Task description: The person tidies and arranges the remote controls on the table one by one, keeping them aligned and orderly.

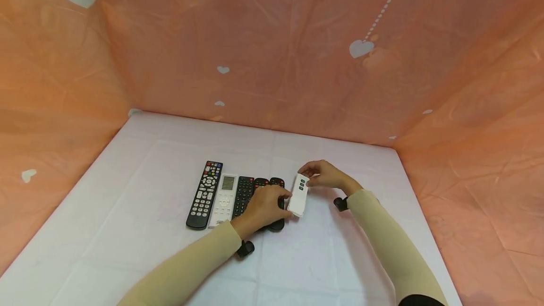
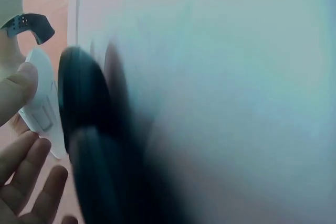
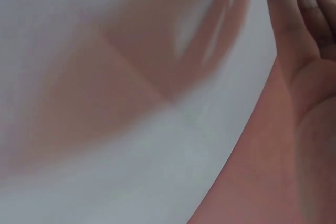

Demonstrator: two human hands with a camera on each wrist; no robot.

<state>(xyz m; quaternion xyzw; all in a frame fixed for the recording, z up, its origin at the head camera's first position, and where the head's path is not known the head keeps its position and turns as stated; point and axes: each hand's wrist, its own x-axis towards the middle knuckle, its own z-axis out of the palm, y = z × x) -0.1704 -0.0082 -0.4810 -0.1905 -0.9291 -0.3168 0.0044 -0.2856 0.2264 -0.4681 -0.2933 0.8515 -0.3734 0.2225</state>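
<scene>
On the white cloth-covered desk (image 1: 140, 178) a row of remotes lies side by side: at the far left a long black remote (image 1: 205, 194) with many small coloured and white buttons, next a white remote (image 1: 224, 200) with a small screen near its top, then a black keypad remote (image 1: 244, 194), then two more dark remotes (image 1: 276, 184) partly under the left hand (image 1: 262, 208). That left hand rests over these dark ones, its grip relaxed and fingers fairly straight, with the thumb tip touching the lower left edge of the small white remote (image 1: 299, 195). This remote sits just right of the row, tilted, a smooth slim plastic slab with rounded corners and three dark buttons near its top. The right hand (image 1: 325, 174) pinches its upper end, grip clamped on it between thumb and fingertips. Peach fabric with white hearts (image 1: 361, 48) walls the desk round
</scene>
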